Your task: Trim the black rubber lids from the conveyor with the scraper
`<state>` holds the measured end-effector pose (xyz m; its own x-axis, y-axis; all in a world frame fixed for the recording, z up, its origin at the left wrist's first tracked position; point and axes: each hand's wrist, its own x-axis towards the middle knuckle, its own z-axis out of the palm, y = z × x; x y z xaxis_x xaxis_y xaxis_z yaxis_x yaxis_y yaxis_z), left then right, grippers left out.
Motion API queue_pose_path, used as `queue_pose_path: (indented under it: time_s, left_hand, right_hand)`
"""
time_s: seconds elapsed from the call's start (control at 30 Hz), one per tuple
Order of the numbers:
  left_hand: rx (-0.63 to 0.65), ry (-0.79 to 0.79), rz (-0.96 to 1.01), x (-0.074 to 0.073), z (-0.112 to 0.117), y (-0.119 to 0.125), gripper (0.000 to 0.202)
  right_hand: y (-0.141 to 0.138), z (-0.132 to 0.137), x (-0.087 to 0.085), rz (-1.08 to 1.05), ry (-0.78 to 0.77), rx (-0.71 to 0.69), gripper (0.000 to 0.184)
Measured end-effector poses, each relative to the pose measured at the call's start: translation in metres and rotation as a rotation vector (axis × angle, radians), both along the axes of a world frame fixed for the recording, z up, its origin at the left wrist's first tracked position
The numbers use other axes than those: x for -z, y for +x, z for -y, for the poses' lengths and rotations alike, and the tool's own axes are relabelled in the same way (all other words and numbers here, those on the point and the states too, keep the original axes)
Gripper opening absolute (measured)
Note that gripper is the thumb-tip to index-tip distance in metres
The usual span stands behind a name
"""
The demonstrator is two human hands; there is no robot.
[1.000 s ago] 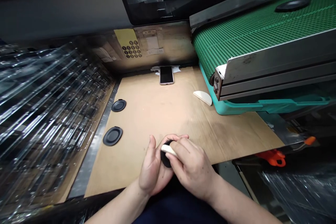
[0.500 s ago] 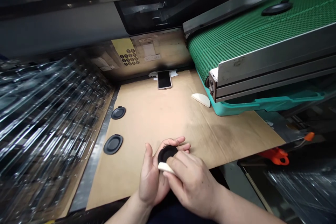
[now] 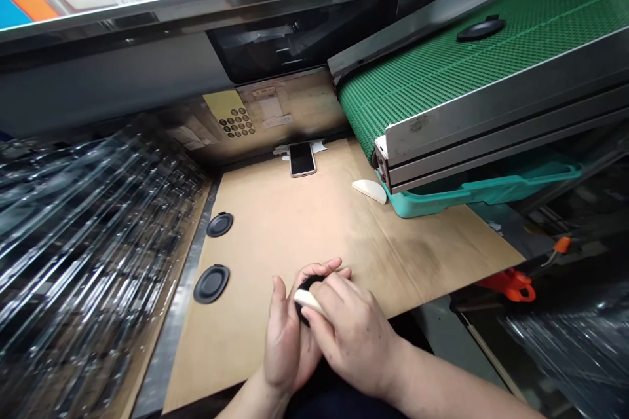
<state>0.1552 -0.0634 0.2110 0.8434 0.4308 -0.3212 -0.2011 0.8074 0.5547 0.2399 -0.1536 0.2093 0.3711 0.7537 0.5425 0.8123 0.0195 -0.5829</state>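
Observation:
My left hand (image 3: 286, 347) is cupped palm up at the front of the cardboard, its thumb apart. A black round lid (image 3: 307, 283) rests against its palm and fingers, partly covered by my other hand. In my right hand (image 3: 356, 334) a white pad (image 3: 308, 301) is pinched between thumb and fingers and pressed on the lid's face. Two similar black lids, an upper one (image 3: 219, 224) and a lower one (image 3: 211, 283), lie flat at the cardboard's left side. Another white half-moon pad (image 3: 369, 190) lies at the right.
Black lids (image 3: 481, 29) sit on a green conveyor belt (image 3: 422, 78) at the right, above a teal tray (image 3: 427, 204). A phone (image 3: 302, 160) lies at the back of the cardboard sheet (image 3: 275, 222). Clear plastic trays (image 3: 93, 249) are stacked at the left.
The white pad in my right hand has moved up across the black lid, covering more of it. My view has shifted slightly, showing more of the shelf above.

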Motion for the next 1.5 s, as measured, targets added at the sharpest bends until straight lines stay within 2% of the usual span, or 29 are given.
queue_pose_path:
  time_s: [0.17,0.33,0.53,0.73,0.8,0.93,1.13,1.33,1.5]
  left_hand:
    - [-0.016,0.005,0.022,-0.001,-0.001,0.001,0.059]
    - [0.016,-0.056,0.089,0.010,-0.006,0.000,0.036]
    - [0.150,-0.066,0.031,0.014,-0.010,-0.003,0.042]
    - [0.184,-0.088,0.055,0.012,-0.010,-0.001,0.048]
    - [0.194,-0.088,0.018,0.013,-0.010,0.000,0.045]
    - [0.170,-0.100,-0.039,0.015,-0.011,0.000,0.041]
    - [0.193,-0.114,0.094,0.010,-0.011,0.000,0.051]
    - [0.184,-0.083,0.065,0.011,-0.010,0.001,0.047]
    - [0.101,-0.025,0.118,0.012,-0.009,0.001,0.047]
  right_hand:
    - [-0.008,0.011,0.002,-0.002,-0.055,-0.113,0.014]
    - [0.009,0.025,0.007,0.063,-0.102,-0.077,0.016]
    - [0.034,0.025,0.008,0.094,-0.132,0.028,0.016]
    - [0.028,0.030,0.003,0.101,-0.159,-0.052,0.017]
    - [0.032,0.029,0.001,0.145,-0.159,-0.020,0.017]
    - [0.037,0.025,-0.001,0.154,-0.153,0.045,0.018]
    - [0.027,0.031,-0.005,0.156,-0.204,-0.030,0.019]
    - [0.028,0.030,-0.004,0.190,-0.180,0.043,0.018]
    - [0.015,0.034,-0.002,0.109,-0.213,-0.093,0.016]
